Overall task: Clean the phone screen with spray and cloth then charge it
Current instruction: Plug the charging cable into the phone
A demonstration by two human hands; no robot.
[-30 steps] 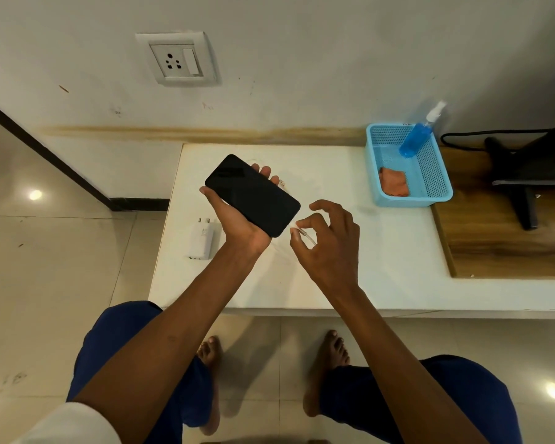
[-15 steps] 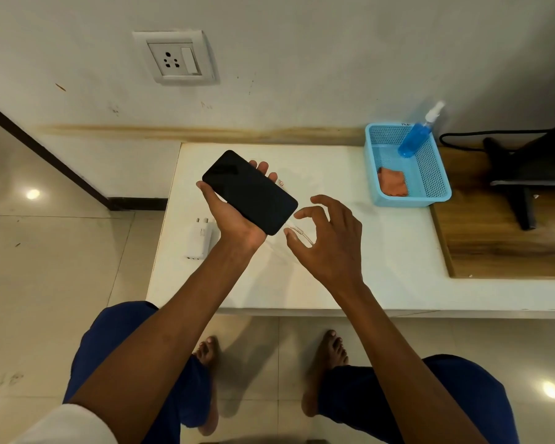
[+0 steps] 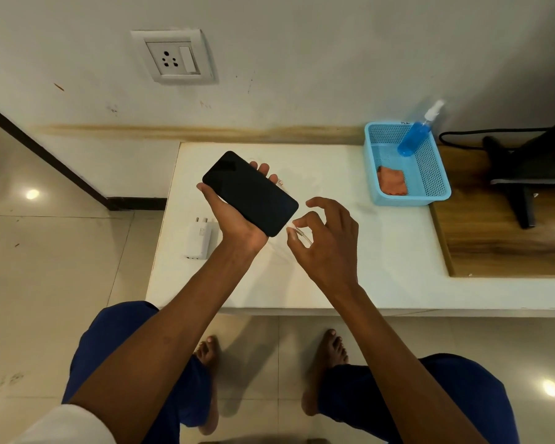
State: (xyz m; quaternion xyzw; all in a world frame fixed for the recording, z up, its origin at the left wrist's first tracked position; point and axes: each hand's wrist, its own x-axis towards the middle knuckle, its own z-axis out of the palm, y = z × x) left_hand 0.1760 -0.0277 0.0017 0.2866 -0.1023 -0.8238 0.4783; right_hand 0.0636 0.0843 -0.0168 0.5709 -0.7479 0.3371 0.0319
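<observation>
My left hand (image 3: 236,219) holds a black phone (image 3: 250,193) screen-up above the white slab (image 3: 350,251), fingers curled round its edges. My right hand (image 3: 327,245) pinches the plug end of a white charging cable (image 3: 300,233) between thumb and forefinger, just beside the phone's lower corner. A white charger adapter (image 3: 200,239) lies at the slab's left edge. The blue spray bottle (image 3: 415,136) leans in the blue basket (image 3: 436,184), with the orange cloth (image 3: 392,182) on its floor.
A wall socket with a switch (image 3: 173,57) sits on the wall above the slab. A wooden surface (image 3: 500,245) at right carries a black stand (image 3: 526,174) and a black cable. My knees and bare feet are below, on the tiled floor.
My right hand dipped toward the slab and now lifts the cable end to the phone's lower corner. The phone has barely moved.
</observation>
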